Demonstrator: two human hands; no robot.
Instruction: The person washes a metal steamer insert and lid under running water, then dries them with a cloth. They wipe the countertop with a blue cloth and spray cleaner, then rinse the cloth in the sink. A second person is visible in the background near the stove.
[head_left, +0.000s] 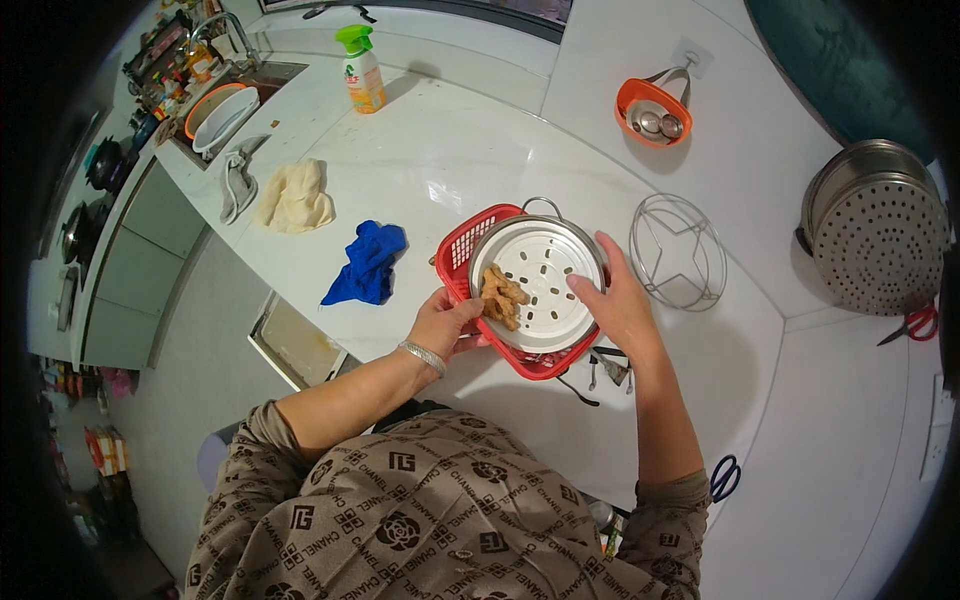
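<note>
A round metal steamer tray (547, 292) with slotted holes and a loop handle sits on a red plastic basket (461, 247). Inside the tray, against its left side, lies a knobbly piece of ginger root (501, 296). My left hand (448, 319), with a silver bracelet at the wrist, grips the near left edge; its thumb rests by the ginger and its fingers go under the basket. My right hand (619, 300) holds the tray's right rim, thumb inside and fingers outside. The basket hides whatever lies beneath it.
A wire rack (679, 253) stands right of the tray. Leftward lie a blue cloth (367, 262), a cream cloth (296, 196) and a grey cloth (238, 180). Behind stands a spray bottle (364, 71). Dark-handled scissors (725, 478) and small utensils (611, 367) are nearer me.
</note>
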